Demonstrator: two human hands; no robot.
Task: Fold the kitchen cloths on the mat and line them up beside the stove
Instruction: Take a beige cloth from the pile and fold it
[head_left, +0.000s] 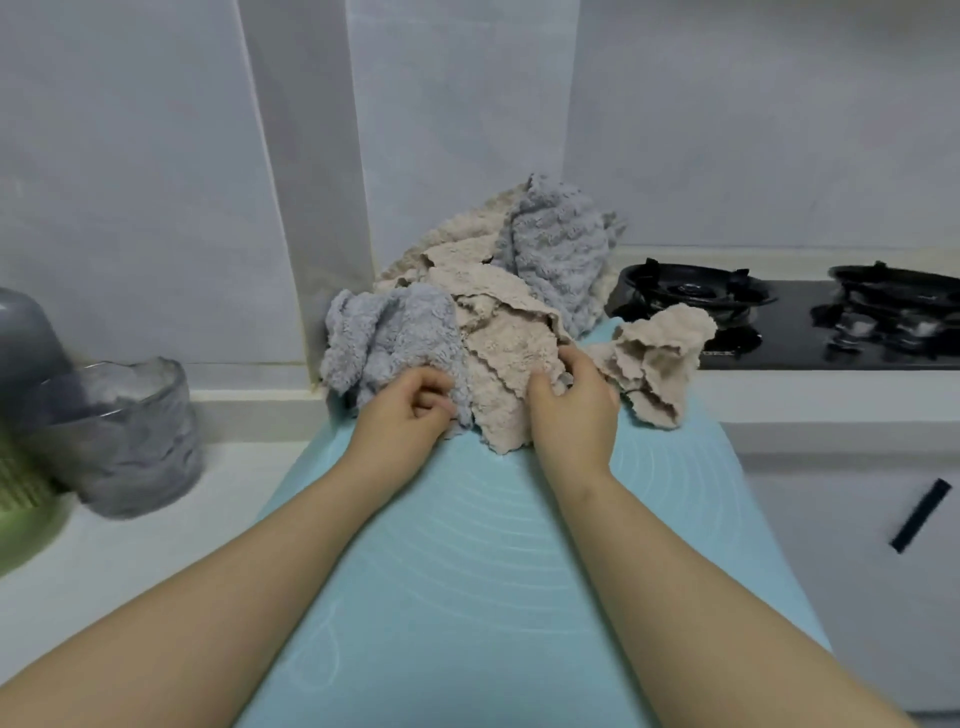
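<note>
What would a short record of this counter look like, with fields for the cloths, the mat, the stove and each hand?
cloths: grey and beige, crumpled in a pile, none folded
mat: light blue, under the pile's near edge
stove: black, right of the pile
left hand: fingers curled at grey cloth edge, grip unclear
right hand: grips beige cloth

White counter (156, 545), blue mat (467, 571), perhaps glass bowl (130, 441)

Grey wall (130, 156), white counter (156, 545), black-handled cabinet (831, 545)
</note>
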